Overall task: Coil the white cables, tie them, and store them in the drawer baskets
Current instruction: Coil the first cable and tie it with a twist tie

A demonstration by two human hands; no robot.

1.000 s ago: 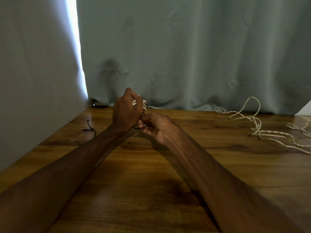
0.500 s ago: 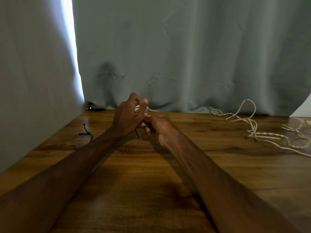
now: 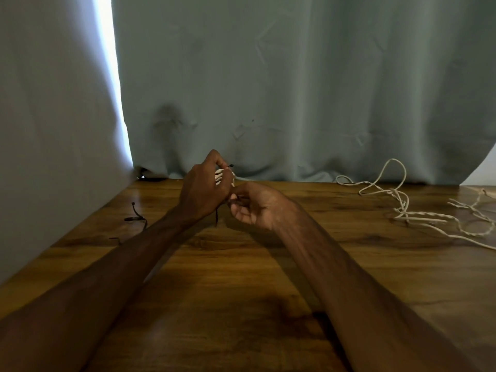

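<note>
text: none readable | labels: none (surfaces all plain)

Glossy brown wooden tabletop with visible grain; matt, creased grey-green cloth curtain; twisted, cord-like white cables.

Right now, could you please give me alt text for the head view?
The left hand grips a small coil of white cable while the right hand pinches a dark tie beside it, over a wooden table. Loose white cables lie far right.
</note>
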